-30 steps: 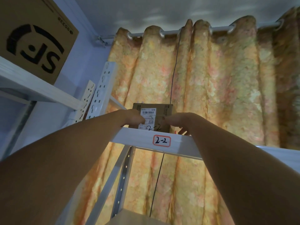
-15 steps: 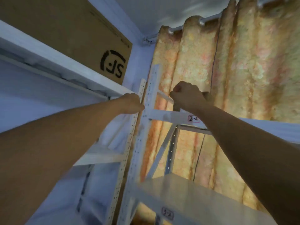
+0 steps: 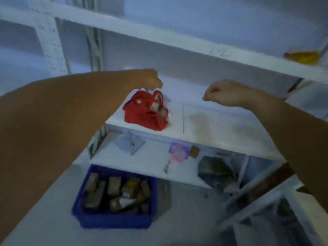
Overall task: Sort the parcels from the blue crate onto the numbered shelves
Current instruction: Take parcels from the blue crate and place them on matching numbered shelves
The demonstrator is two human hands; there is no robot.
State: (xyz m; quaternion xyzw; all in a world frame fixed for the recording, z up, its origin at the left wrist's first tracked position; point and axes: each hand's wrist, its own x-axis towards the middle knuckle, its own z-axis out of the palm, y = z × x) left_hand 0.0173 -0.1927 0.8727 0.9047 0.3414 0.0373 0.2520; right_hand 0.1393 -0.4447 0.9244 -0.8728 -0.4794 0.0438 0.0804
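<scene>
The blue crate (image 3: 113, 222) stands on the floor at the bottom, holding several brown parcels (image 3: 115, 188). White shelves (image 3: 221, 128) rise above it in tiers. My left hand (image 3: 150, 79) hangs over a red basket (image 3: 140, 110) on the middle shelf, fingers loosely curled, holding nothing. To the right, at the same height, my right hand (image 3: 221, 93) is also loosely curled and holds nothing. The whole view is blurred by motion.
The lower shelf (image 3: 142, 160) carries a grey bag (image 3: 130, 143), a pink-purple packet (image 3: 178, 153) and a dark bag (image 3: 214, 168). A yellow packet (image 3: 301, 56) lies on the upper shelf at the far right. A second rack (image 3: 266, 206) is at the lower right.
My view swung from the high 2-2 shelf down to the crate. Both hands left the small box on that shelf and dropped lower, holding nothing.
</scene>
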